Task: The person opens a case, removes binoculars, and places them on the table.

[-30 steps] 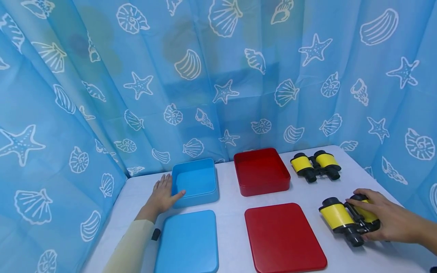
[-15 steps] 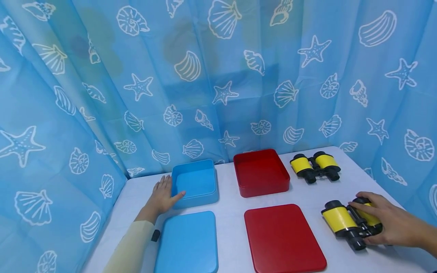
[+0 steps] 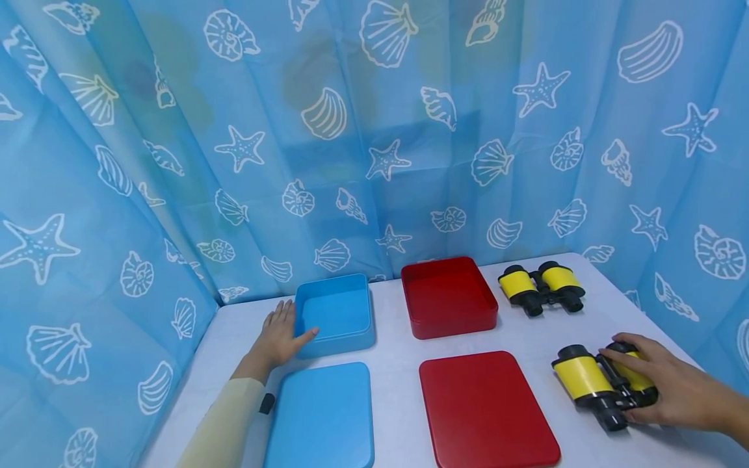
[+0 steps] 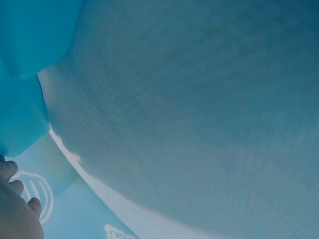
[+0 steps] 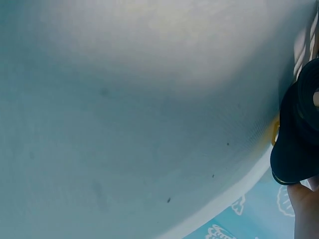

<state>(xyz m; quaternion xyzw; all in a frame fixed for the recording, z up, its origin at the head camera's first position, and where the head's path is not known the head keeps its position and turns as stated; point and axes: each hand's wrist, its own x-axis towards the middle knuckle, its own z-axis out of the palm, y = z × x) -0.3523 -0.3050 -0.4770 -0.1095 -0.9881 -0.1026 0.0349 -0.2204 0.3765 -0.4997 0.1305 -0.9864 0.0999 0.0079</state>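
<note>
My left hand (image 3: 277, 338) lies flat along the left side of an open blue box (image 3: 336, 344), fingers extended and thumb reaching over its front edge. In the left wrist view, that hand (image 4: 17, 209) shows at the lower left corner, below blue surfaces. At the right of the table, my right hand (image 3: 673, 383) grips the right barrel of yellow-and-black binoculars (image 3: 579, 377), thumb on the near side and fingers over the top. The right wrist view catches a dark end of these binoculars (image 5: 291, 144), with part of the hand (image 5: 305, 209) beneath.
A blue lid (image 3: 324, 416) lies before the blue box. An open red box (image 3: 453, 322) stands at the back middle, with a red lid (image 3: 486, 409) nearer. A second pair of binoculars (image 3: 517, 283) sits at the back right. A shell-patterned blue curtain (image 3: 380, 214) surrounds the white table (image 3: 394, 364).
Over the last second, my right hand and the binoculars it holds have shifted slightly right and nearer. My left hand has stayed at the blue box.
</note>
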